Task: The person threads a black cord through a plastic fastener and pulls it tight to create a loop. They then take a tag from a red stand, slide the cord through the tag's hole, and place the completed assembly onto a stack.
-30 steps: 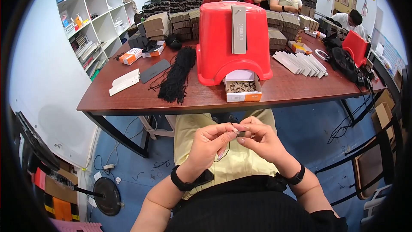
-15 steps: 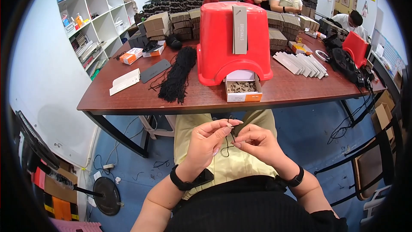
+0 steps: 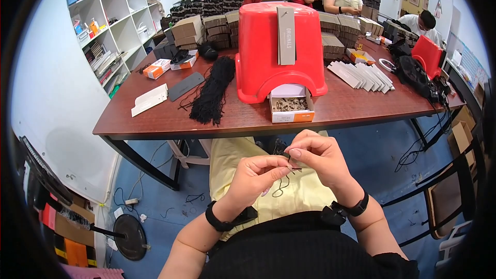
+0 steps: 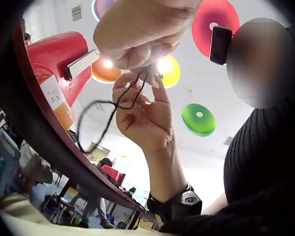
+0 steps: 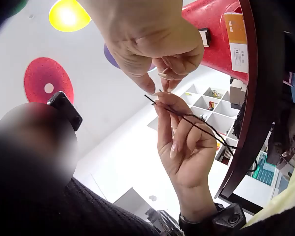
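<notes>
In front of the lap, my left hand (image 3: 258, 174) pinches a thin black cord (image 5: 212, 129) between thumb and forefinger. The cord's short ends stick out past those fingertips, and its long loop droops below the hand. My right hand (image 3: 321, 156) is a little higher, its thumb and forefinger pinching the cord close beside the left fingertips. From below, the left wrist view shows the loop hanging between both hands.
Ahead is a table (image 3: 155, 122) with an upturned red stool (image 3: 258, 46), a tag leaning on it. Under it, a small box (image 3: 292, 117) holds metal pieces. A black cord bundle (image 3: 212, 93) lies left; fanned pale tags (image 3: 361, 77) lie right. Other people sit behind.
My right hand has risen and drawn up from the left hand's fingertips. The left hand has shifted slightly right and down. The cord's loop now hangs lower.
</notes>
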The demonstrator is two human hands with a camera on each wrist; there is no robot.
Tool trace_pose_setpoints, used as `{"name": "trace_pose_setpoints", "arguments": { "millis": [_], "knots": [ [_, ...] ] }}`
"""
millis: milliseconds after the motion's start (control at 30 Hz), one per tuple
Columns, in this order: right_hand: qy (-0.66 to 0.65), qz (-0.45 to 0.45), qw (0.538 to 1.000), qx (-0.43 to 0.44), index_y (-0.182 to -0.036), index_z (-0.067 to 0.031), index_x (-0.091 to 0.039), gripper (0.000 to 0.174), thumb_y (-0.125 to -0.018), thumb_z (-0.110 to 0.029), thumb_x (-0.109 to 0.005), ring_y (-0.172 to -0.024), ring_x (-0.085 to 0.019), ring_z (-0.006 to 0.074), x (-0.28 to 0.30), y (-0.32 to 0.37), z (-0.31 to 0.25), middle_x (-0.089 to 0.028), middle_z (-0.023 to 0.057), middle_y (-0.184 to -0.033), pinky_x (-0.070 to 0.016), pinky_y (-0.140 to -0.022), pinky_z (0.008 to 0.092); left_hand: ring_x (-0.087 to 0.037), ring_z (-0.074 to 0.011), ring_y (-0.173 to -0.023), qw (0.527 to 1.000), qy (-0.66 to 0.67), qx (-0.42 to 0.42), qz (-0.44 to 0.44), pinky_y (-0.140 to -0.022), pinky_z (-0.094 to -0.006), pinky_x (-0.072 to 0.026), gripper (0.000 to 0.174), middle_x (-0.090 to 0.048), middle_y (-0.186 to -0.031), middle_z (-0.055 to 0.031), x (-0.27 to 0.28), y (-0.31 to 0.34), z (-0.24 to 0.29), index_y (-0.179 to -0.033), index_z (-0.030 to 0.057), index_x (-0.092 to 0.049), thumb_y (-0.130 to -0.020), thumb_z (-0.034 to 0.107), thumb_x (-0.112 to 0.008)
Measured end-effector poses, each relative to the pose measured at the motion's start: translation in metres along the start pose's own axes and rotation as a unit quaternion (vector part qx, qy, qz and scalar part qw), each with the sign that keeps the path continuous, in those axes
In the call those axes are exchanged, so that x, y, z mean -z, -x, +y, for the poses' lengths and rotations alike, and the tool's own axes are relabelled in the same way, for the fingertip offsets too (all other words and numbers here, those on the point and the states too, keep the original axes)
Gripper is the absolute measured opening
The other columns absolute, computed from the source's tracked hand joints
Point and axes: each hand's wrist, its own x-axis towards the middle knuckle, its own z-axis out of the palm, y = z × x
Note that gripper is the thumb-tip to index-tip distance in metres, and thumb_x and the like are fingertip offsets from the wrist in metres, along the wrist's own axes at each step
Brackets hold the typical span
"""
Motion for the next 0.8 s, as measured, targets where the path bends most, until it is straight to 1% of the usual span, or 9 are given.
{"name": "trace_pose_setpoints", "arguments": {
  "millis": [67,133,167,233,267,367,600,733,800],
  "knots": [
    [-0.004,0.001,1.000,0.014,-0.086,0.0013,-0.060,0.012,-0.075,-0.003,-0.056,-0.070,-0.051,0.0079,0.000,0.000,0.002,-0.050,0.0022,-0.079,-0.0389,-0.057,0.0191,-0.037,0.0011,-0.044,1.000,-0.002,0.000,-0.004,-0.038,-0.0132,-0.0291,0.011,-0.060,-0.081,-0.0038,0.001,0.000,-0.001,-0.086,0.0011,-0.059,-0.078,0.006,-0.052],
    [0.015,0.068,0.997,0.026,-0.083,0.0010,-0.061,0.011,-0.074,-0.002,-0.058,-0.067,-0.050,0.0074,-0.001,0.002,0.001,-0.050,0.0018,-0.077,-0.0380,-0.055,0.0185,-0.038,0.0002,-0.045,0.997,0.077,-0.007,0.012,-0.039,-0.0135,-0.0310,0.011,-0.058,-0.089,-0.0063,0.000,-0.001,-0.002,-0.088,0.0013,-0.057,-0.079,0.005,-0.050],
    [0.016,0.067,0.997,0.025,-0.083,0.0010,-0.061,0.011,-0.074,-0.002,-0.058,-0.067,-0.050,0.0074,-0.001,0.003,0.003,-0.050,0.0018,-0.077,-0.0380,-0.055,0.0185,-0.038,0.0002,-0.045,0.997,0.077,-0.008,0.013,-0.039,-0.0135,-0.0310,0.011,-0.058,-0.089,-0.0063,0.000,-0.002,-0.002,-0.088,0.0013,-0.057,-0.079,0.005,-0.050],
    [0.080,0.095,0.989,0.077,-0.081,0.0001,-0.062,0.010,-0.072,-0.002,-0.059,-0.065,-0.048,0.0069,0.000,0.008,0.007,-0.050,0.0014,-0.075,-0.0363,-0.054,0.0176,-0.038,-0.0009,-0.046,0.991,0.122,-0.037,0.037,-0.040,-0.0137,-0.0325,0.010,-0.055,-0.096,-0.0082,0.001,-0.003,-0.003,-0.088,0.0015,-0.054,-0.080,0.004,-0.049],
    [0.129,0.094,0.982,0.105,-0.081,-0.0009,-0.063,0.011,-0.070,-0.002,-0.061,-0.064,-0.046,0.0061,-0.001,0.010,0.008,-0.051,0.0012,-0.074,-0.0348,-0.054,0.0172,-0.038,-0.0009,-0.046,0.991,0.122,-0.037,0.037,-0.040,-0.0137,-0.0325,0.010,-0.055,-0.096,-0.0082,0.001,-0.003,-0.004,-0.088,0.0015,-0.054,-0.080,0.004,-0.049],
    [0.168,0.092,0.974,0.124,-0.081,-0.0014,-0.063,0.012,-0.070,-0.002,-0.061,-0.064,-0.046,0.0057,-0.003,0.012,0.009,-0.051,0.0015,-0.073,-0.0342,-0.053,0.0172,-0.040,-0.0017,-0.049,0.990,0.128,-0.050,0.038,-0.041,-0.0139,-0.0331,0.009,-0.053,-0.098,-0.0080,0.001,-0.004,-0.006,-0.087,0.0013,-0.054,-0.080,0.003,-0.049],
    [0.148,0.087,0.980,0.100,-0.081,-0.0021,-0.063,0.012,-0.069,-0.002,-0.062,-0.061,-0.044,0.0049,-0.009,0.011,0.006,-0.051,0.0010,-0.073,-0.0327,-0.051,0.0168,-0.042,-0.0026,-0.053,0.990,0.121,-0.064,0.028,-0.043,-0.0146,-0.0332,0.008,-0.052,-0.094,-0.0060,0.001,-0.004,-0.008,-0.086,0.0011,-0.054,-0.079,0.002,-0.050],
    [0.145,0.082,0.980,0.112,-0.079,-0.0018,-0.063,0.009,-0.070,-0.002,-0.061,-0.061,-0.043,0.0040,-0.008,0.010,0.009,-0.050,0.0007,-0.074,-0.0323,-0.051,0.0168,-0.043,-0.0040,-0.055,0.995,0.080,-0.063,0.023,-0.045,-0.0154,-0.0342,0.007,-0.052,-0.093,-0.0057,0.000,-0.004,-0.006,-0.084,0.0008,-0.053,-0.078,0.001,-0.051],
    [0.115,0.073,0.984,0.118,-0.077,-0.0008,-0.061,0.006,-0.071,-0.001,-0.060,-0.060,-0.042,0.0030,-0.008,0.009,0.011,-0.050,0.0011,-0.076,-0.0312,-0.050,0.0167,-0.044,-0.0046,-0.054,0.995,0.088,-0.053,0.021,-0.044,-0.0159,-0.0348,0.007,-0.052,-0.092,-0.0056,-0.002,-0.005,-0.006,-0.085,0.0007,-0.053,-0.079,0.003,-0.050]
  ]
}}
